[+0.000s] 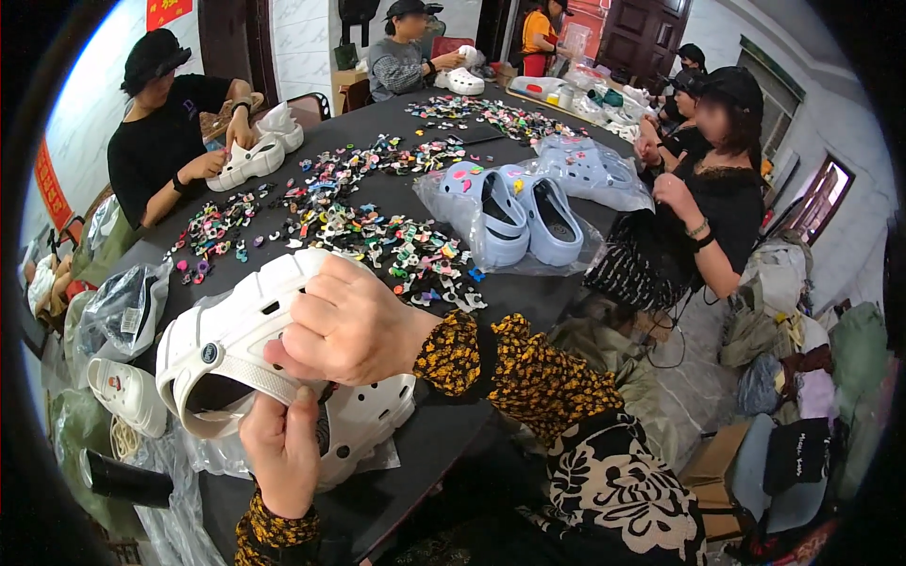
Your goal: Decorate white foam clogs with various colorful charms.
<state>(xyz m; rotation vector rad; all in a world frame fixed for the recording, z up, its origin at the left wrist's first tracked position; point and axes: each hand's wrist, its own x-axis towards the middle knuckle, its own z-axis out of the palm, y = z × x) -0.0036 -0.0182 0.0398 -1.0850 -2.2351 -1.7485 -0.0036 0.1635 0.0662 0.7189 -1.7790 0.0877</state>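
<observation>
We cannot see the right hand's (344, 325) fingertips, which curl behind the white clog (250, 325). The left hand (280, 451) covers part of a second clog (368, 420) below it. The charms (377, 241) beyond the white clog are too small to tell apart.

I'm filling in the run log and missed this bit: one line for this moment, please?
left hand: grips white clog heel strap | right hand: closed on clog top | nearby: charms pile, blue clogs, black table
</observation>
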